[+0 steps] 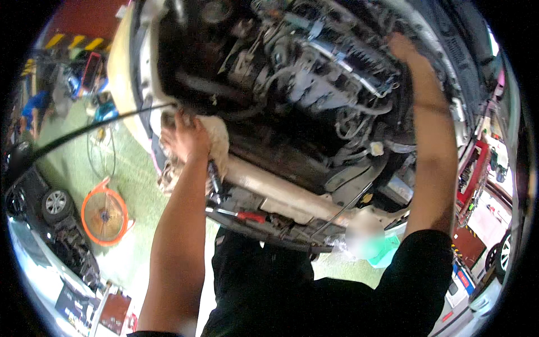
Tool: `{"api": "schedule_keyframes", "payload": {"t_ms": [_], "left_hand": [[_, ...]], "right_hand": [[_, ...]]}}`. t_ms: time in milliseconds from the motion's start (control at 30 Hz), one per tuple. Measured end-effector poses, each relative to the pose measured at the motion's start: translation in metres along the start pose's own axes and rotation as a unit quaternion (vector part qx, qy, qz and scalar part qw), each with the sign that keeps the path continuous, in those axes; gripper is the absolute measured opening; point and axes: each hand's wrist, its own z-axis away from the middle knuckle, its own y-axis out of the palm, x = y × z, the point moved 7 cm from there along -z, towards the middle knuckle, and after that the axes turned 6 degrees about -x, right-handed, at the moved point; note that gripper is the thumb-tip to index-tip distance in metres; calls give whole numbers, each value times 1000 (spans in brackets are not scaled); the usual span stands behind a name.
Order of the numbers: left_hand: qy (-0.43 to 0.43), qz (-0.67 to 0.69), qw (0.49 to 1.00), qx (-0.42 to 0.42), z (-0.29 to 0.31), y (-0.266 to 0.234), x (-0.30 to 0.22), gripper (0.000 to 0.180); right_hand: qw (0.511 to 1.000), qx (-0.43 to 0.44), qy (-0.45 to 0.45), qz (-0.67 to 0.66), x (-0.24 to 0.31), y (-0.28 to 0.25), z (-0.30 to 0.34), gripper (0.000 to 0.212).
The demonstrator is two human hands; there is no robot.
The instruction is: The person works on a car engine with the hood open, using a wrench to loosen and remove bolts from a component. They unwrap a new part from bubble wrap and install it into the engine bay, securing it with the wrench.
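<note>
My left hand lies on a bunched off-white cloth at the left front corner of a car's engine bay. Its fingers are spread over the cloth. Just below that wrist, a dark cylindrical tool leans on the front of the car. A red-handled tool with a metal shaft lies beside it. My right hand reaches deep into the far right side, next to the engine. Its fingers are hidden among dark parts, so what it touches does not show.
A pale crossbar runs along the bay's front. A thin black rod slants across the left. An orange round fan stands on the green floor, with another car near it. A green container sits below the front edge.
</note>
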Motion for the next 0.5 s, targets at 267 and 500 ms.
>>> {"api": "schedule_keyframes", "payload": {"t_ms": [267,500], "left_hand": [[11,57,998,-6,1,18,-11,45],[23,58,997,-52,1,0,-2,44]], "right_hand": [[982,-88,58,-157,-109,49,16,58],[987,17,136,-83,10,-57,30,23]]}}
